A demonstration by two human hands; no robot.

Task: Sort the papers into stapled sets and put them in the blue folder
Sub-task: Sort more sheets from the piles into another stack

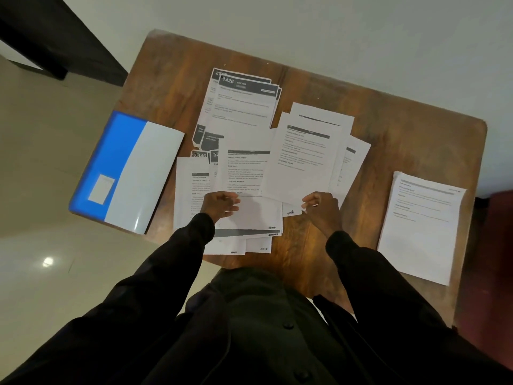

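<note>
Loose printed sheets [244,173] lie fanned and overlapping across the middle of the wooden table [402,140]. My left hand [220,204] rests with bent fingers on the middle sheet near its lower part. My right hand [322,205] pinches the lower edge of the tilted sheet [302,162] that lies on top at the right of the spread. The blue folder [111,162], lying shut with a pale cover panel, is at the table's left edge and partly overhangs it. A squared stack of papers [422,226] lies apart at the right edge.
Sheets with dark headers and large numbers [241,101] lie at the back of the spread. A pale wall runs behind the table, tiled floor [41,218] to the left, and a dark piece of furniture [55,37] at the top left. No stapler is in view.
</note>
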